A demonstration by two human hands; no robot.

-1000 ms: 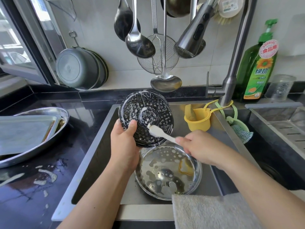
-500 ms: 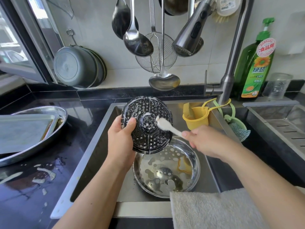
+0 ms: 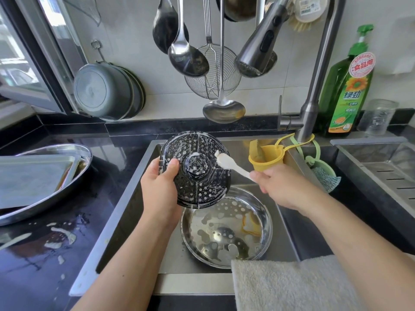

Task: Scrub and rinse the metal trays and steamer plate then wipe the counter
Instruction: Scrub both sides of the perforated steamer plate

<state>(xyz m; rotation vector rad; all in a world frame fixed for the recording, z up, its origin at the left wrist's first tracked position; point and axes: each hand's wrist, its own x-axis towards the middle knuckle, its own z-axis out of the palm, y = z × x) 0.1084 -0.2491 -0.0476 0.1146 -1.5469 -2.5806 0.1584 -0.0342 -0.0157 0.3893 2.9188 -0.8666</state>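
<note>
Clearly the scrubbing stage is in hand, judging by the suds. From the head view, the left hand [image 3: 157,187] grips the dark perforated steamer plate [image 3: 194,173] by its left edge, thumb on the face, holding it tilted over the sink [image 3: 125,212]. The right hand [image 3: 283,187] pinches the handle of a small white brush [image 3: 229,163], whose soapy head touches the plate just right of the raised centre knob. White foam streaks the plate's ribs and rim.

Below the plate, a round perforated metal tray [image 3: 226,230] lies in the sink with foam patches and something yellow in it. On the black counter [image 3: 45,254] to the left, a rectangular metal tray [image 3: 33,178] sits inside an oval metal tray [image 3: 45,207], with spilled suds in front of them. A grey towel [image 3: 292,286] drapes over the sink's front edge.

To scrub well, I judge the brush should work along each rib and around the knob, where residue likely collects in the holes. The left hand should keep a firm hold, since the soapy edge could slip. Rotating the plate would bring untouched sections under the bristles.
</note>
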